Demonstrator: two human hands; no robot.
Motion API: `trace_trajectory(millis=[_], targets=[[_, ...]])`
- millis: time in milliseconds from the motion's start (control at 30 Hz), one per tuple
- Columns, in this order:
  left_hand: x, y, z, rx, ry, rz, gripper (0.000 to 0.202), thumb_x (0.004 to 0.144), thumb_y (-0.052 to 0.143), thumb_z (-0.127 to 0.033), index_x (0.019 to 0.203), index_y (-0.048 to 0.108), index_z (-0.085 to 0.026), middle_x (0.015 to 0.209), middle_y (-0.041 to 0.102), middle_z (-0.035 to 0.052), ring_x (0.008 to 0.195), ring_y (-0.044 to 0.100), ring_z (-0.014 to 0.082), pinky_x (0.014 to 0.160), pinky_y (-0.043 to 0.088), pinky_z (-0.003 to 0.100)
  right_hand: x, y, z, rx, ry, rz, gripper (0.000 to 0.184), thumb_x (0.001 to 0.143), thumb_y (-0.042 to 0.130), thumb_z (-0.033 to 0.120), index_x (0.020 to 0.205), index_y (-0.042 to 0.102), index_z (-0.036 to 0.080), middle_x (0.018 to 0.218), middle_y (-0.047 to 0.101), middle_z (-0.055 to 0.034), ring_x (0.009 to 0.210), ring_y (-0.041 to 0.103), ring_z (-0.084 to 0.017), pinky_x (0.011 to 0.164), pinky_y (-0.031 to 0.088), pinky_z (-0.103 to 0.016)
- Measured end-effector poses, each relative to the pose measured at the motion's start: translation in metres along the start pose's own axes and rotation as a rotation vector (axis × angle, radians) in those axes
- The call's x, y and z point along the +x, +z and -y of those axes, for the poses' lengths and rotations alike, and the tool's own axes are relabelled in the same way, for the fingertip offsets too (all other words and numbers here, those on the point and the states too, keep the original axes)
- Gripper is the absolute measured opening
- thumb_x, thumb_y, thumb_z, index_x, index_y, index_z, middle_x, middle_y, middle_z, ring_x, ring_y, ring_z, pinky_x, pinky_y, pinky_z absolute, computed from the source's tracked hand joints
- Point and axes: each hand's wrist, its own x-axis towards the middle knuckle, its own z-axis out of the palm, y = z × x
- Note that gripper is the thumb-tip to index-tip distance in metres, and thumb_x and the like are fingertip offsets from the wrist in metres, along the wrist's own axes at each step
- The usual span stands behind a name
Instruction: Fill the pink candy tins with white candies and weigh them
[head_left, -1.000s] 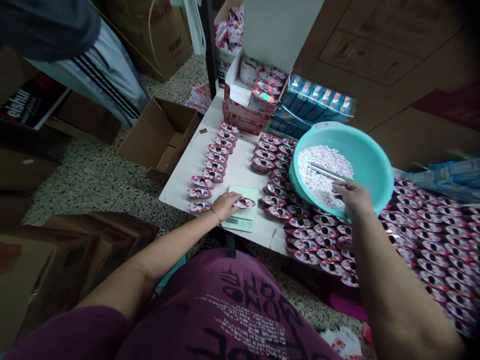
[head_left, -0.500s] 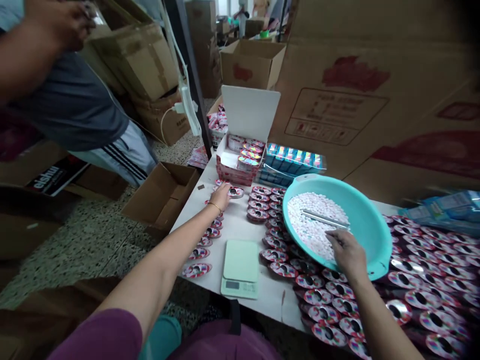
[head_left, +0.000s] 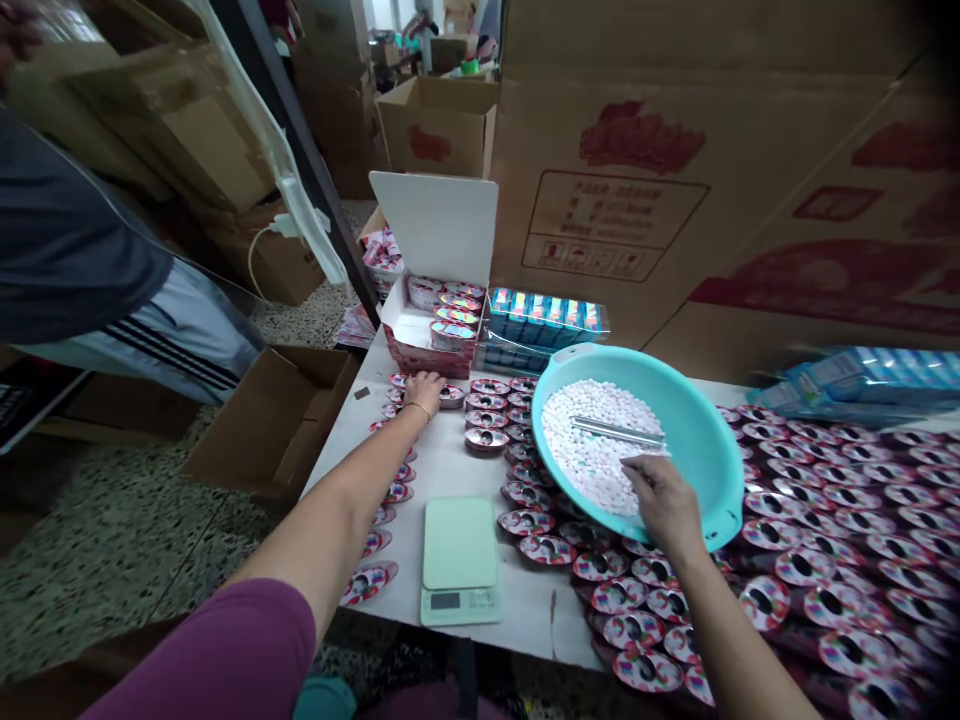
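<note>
At the far left of the table, my left hand (head_left: 424, 392) has its fingers curled at an oval printed box (head_left: 451, 397) with a dark hole in its top. The fingers partly cover that box and its neighbours. My right hand (head_left: 660, 497) is over the near side of a turquoise basin (head_left: 705, 430), fingertips pinched together by small white pellets (head_left: 592, 480). Whatever lies in the pinch is too small to make out. A shiny metal tube-like tool (head_left: 619, 432) rests on the pellets. Between my arms sits a pale green scale (head_left: 460, 545).
Rows of oval boxes (head_left: 802, 565) cover the right side; a single column (head_left: 367, 582) lines the left edge. An open display carton (head_left: 431, 355) and wrapped blue packs (head_left: 547, 318) stand behind. Left are an open cardboard box (head_left: 274, 420) and another person (head_left: 75, 230).
My view has turned to the right, so the table things sit further left. My left hand stays by the oval box, and my right hand keeps its pinch over the pellets.
</note>
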Motion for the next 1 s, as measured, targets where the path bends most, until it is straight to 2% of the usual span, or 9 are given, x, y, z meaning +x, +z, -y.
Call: trace_trajectory(millis=[100,200,267,367,500,633,833,900,1000], targets=[[-0.026,0.002,-0.019,-0.038,0.172,-0.047,0.036,0.075,0.052,-0.018,0.11,0.052,-0.023,0.115,0.049,0.0089,0.108,0.041,0.0257,0.087,0.033,0.042,0.0,0.0,0.003,0.005,0.003,-0.015,0.018,0.078,0.046,0.035,0.077,0.059,0.023,0.082,0.059,-0.0058,0.079,0.055,-0.021,0.074,0.044,-0.036],[-0.059,0.014,-0.05,-0.085,0.382,0.038,0.034,0.075,0.055,-0.028,0.109,0.053,-0.024,0.113,0.048,0.0084,0.105,0.041,0.0252,0.085,0.035,0.04,0.001,0.001,0.005,-0.004,-0.003,-0.012,0.018,0.078,0.045,0.034,0.076,0.059,0.023,0.083,0.06,-0.0057,0.08,0.055,-0.021,0.075,0.044,-0.036],[-0.075,0.027,-0.069,-0.074,0.358,0.088,0.029,0.078,0.052,-0.028,0.107,0.054,-0.025,0.11,0.048,0.0097,0.104,0.041,0.0259,0.081,0.036,0.04,0.001,0.001,0.005,-0.022,-0.013,0.005,0.018,0.078,0.045,0.033,0.075,0.059,0.023,0.083,0.06,-0.0058,0.081,0.055,-0.021,0.077,0.043,-0.036],[-0.087,0.042,-0.084,-0.045,0.229,0.087,0.024,0.085,0.04,-0.022,0.103,0.055,-0.024,0.108,0.047,0.0112,0.1,0.041,0.0249,0.078,0.038,0.04,0.002,0.002,0.003,-0.031,-0.025,0.018,0.017,0.077,0.045,0.032,0.075,0.06,0.022,0.083,0.06,-0.006,0.081,0.055,-0.021,0.077,0.043,-0.036],[-0.092,0.045,-0.083,-0.034,0.198,0.075,0.022,0.085,0.039,-0.019,0.092,0.059,-0.023,0.109,0.047,0.0101,0.101,0.04,0.0247,0.078,0.039,0.04,0.002,0.003,0.0,-0.032,-0.051,0.015,0.019,0.077,0.045,0.032,0.075,0.06,0.02,0.081,0.061,-0.0065,0.08,0.055,-0.021,0.077,0.043,-0.035],[-0.111,0.03,-0.075,-0.047,0.176,0.055,0.019,0.084,0.042,-0.02,0.089,0.059,-0.024,0.121,0.042,0.0079,0.107,0.038,0.0256,0.078,0.041,0.041,0.002,0.004,-0.002,-0.061,-0.053,0.01,0.022,0.077,0.044,0.033,0.076,0.062,0.018,0.082,0.061,-0.0077,0.08,0.055,-0.021,0.077,0.043,-0.035],[-0.182,0.001,-0.057,-0.119,0.292,0.056,0.018,0.082,0.046,-0.02,0.097,0.057,-0.023,0.113,0.049,0.0059,0.099,0.045,0.02,0.084,0.042,0.035,0.005,0.004,-0.002,-0.148,-0.006,0.097,0.023,0.075,0.046,0.029,0.078,0.064,0.017,0.085,0.062,-0.0091,0.084,0.054,-0.022,0.079,0.041,-0.034],[-0.207,-0.001,-0.054,-0.122,0.334,0.075,0.018,0.082,0.046,-0.02,0.095,0.058,-0.023,0.111,0.05,0.0061,0.097,0.046,0.0198,0.084,0.042,0.033,0.005,0.004,-0.002,-0.173,0.014,0.12,0.023,0.075,0.047,0.028,0.079,0.065,0.016,0.086,0.062,-0.0095,0.084,0.054,-0.022,0.08,0.041,-0.034],[-0.233,0.007,-0.054,-0.137,0.349,0.14,0.016,0.082,0.046,-0.022,0.092,0.059,-0.021,0.109,0.051,0.0075,0.096,0.047,0.0201,0.084,0.043,0.034,0.006,0.004,-0.002,-0.188,0.016,0.132,0.023,0.074,0.048,0.026,0.082,0.066,0.015,0.087,0.062,-0.0098,0.083,0.055,-0.021,0.081,0.04,-0.033]])
